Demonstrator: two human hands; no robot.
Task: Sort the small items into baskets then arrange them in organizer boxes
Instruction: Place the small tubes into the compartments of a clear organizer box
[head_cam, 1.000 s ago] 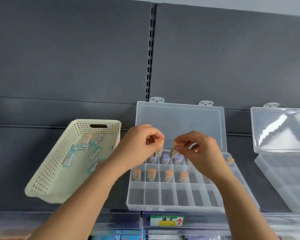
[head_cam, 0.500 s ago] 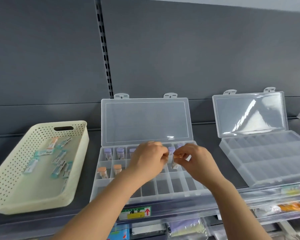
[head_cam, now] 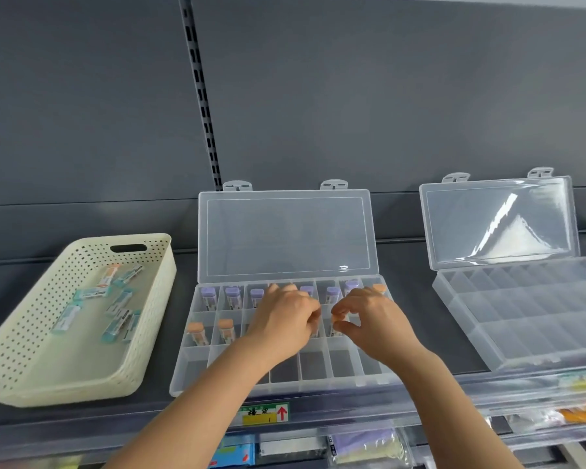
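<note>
The right hand (head_cam: 372, 321) pinches a small orange-capped vial (head_cam: 333, 328) between thumb and forefinger, upright and low in the middle row of the open clear organizer box (head_cam: 182, 370). The left hand (head_cam: 281, 321) sits just to the left of that pinch, knuckles up and fingers curled tight; whether they grip anything cannot be told. Further left of the left hand, two orange-capped tubes (head_cam: 197, 333) stand in the same row. Beyond both sets of fingers, purple-capped vials (head_cam: 207, 296) line the back row. The row nearer than the grip, under the wrists, shows bare compartments. Well out to the left lies a cream perforated basket (head_cam: 65, 374) holding teal-capped vials (head_cam: 117, 308). To the right of the right hand, apart from it, stands a second organizer box (head_cam: 521, 319), its lid raised.
</note>
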